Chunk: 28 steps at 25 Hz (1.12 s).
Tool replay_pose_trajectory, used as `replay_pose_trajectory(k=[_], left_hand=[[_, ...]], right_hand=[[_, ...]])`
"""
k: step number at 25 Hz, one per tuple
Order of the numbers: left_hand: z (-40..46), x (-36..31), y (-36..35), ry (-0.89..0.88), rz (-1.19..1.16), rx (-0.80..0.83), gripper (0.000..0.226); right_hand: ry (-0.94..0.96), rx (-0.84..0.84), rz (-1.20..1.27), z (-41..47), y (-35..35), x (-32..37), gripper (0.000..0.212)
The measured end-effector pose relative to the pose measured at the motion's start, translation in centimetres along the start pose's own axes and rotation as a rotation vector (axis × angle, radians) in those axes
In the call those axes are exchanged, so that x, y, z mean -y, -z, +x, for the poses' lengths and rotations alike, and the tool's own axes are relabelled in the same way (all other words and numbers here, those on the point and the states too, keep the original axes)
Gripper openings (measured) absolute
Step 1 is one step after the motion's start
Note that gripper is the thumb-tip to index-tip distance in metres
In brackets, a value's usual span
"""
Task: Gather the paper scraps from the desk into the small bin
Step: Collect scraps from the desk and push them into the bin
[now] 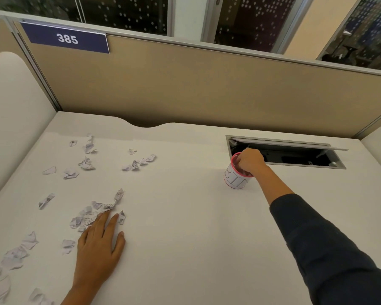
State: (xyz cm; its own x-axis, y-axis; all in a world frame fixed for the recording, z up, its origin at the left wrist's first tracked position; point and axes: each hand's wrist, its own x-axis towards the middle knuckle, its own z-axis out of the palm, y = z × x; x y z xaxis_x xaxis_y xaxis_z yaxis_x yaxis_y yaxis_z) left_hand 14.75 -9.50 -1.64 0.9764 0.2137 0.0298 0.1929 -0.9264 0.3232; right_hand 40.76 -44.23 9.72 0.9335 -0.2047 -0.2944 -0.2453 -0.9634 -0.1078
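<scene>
Several crumpled paper scraps (97, 211) lie scattered over the left half of the white desk (185, 216). My left hand (99, 241) rests flat on the desk, fingers spread, its fingertips touching the nearest scraps. The small bin (235, 178), white with a pink rim and the letters "BIN", stands at the right. My right hand (250, 161) reaches into its mouth with fingers curled; whether it holds any paper is hidden.
An open cable hatch (295, 158) in the desk lies just behind the bin. Tan partition walls (207, 89) enclose the back and sides. More scraps (139, 165) sit mid-desk and along the left front edge (11, 258).
</scene>
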Motion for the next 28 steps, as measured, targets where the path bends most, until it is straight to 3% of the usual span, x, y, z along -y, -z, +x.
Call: replay_pose_trajectory(k=[5,8,11,13,18,22,28], left_hand=[[-0.2,-0.1,0.2,0.0,-0.015,-0.007,0.058],[-0.2,-0.2,0.4,0.001,-0.011,0.002,0.058],[-0.2,-0.2,0.4,-0.01,0.016,0.036,0.058],[-0.4,-0.2,0.5,-0.024,0.052,0.065,0.058],[-0.2,-0.9,1.4,-0.018,0.063,0.156,0.066],[-0.1,-1.4,2.5,-0.011,0.0,0.182,0.054],[-3.8,-2.0,4.9,0.002,-0.229,-0.023,0.042]], right_hand=[[0.111,0.1,0.114,-0.9,3.6,-1.2,0.025],[0.159,-0.063,0.185,-2.4,4.5,-2.2,0.016],[0.189,-0.297,0.426,-4.6,4.3,-3.1,0.019],[0.269,-0.36,0.489,-7.4,2.7,-3.5,0.017],[0.396,-0.137,0.64,-15.4,-5.6,-3.6,0.016],[0.432,0.064,0.631,-20.0,-11.7,-4.3,0.016],[0.423,0.188,0.644,-24.7,-15.9,-4.9,0.022]])
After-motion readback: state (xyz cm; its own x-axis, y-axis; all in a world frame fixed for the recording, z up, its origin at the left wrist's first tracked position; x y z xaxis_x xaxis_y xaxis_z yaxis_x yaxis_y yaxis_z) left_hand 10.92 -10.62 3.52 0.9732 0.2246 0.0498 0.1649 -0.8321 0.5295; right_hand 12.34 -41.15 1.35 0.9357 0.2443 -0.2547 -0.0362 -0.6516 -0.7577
